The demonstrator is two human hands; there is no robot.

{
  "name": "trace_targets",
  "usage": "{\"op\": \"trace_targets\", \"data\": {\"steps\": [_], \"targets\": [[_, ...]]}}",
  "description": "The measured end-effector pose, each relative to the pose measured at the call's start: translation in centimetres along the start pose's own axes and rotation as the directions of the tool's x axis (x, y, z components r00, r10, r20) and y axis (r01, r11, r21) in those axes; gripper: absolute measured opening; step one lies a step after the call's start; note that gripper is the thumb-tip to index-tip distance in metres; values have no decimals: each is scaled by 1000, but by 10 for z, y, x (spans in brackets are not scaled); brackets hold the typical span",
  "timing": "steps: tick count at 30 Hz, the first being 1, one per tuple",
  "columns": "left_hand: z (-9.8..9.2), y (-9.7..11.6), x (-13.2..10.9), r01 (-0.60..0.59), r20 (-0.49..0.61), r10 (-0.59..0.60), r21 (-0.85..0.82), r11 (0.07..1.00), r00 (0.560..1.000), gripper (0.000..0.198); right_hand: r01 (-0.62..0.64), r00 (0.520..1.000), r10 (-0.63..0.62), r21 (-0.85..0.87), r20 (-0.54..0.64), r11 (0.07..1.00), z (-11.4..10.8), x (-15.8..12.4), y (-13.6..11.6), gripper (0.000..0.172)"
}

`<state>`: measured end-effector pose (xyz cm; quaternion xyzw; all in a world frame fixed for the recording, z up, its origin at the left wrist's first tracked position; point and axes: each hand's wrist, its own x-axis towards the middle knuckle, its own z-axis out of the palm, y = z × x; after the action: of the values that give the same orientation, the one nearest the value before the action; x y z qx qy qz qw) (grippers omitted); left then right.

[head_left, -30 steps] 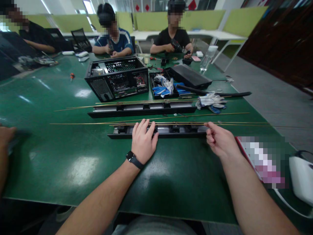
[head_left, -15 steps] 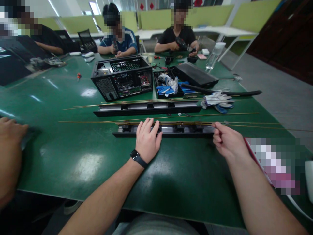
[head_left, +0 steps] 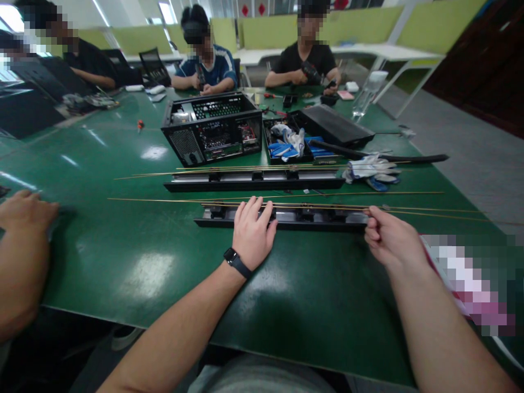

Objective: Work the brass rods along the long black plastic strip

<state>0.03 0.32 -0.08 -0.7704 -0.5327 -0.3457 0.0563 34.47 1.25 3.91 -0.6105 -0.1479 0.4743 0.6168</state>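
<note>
both hands (head_left: 254, 234) on black rail (head_left: 311, 218)

We see a glossy dark green bench (head_left: 123, 262) with pale patches of glare. The long rail (head_left: 311, 218) at centre frame is black, as is the second rail (head_left: 254, 180) above it. The thin rods (head_left: 164, 200) crossing the frame are brass-gold. Our watch (head_left: 237, 262) is black. The open case (head_left: 213, 128) at upper centre is black, the gloves (head_left: 370, 169) at right white and blue, and the partitions (head_left: 368, 22) along the top yellow-green.
</note>
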Motion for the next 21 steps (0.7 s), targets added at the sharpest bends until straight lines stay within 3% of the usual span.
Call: {"op": "trace_targets", "data": {"steps": [21], "targets": [[0, 0, 0, -2, 1, 2, -8, 1000, 1000, 43, 22, 999, -22, 5, -49, 1000, 11, -17, -4, 27]]}}
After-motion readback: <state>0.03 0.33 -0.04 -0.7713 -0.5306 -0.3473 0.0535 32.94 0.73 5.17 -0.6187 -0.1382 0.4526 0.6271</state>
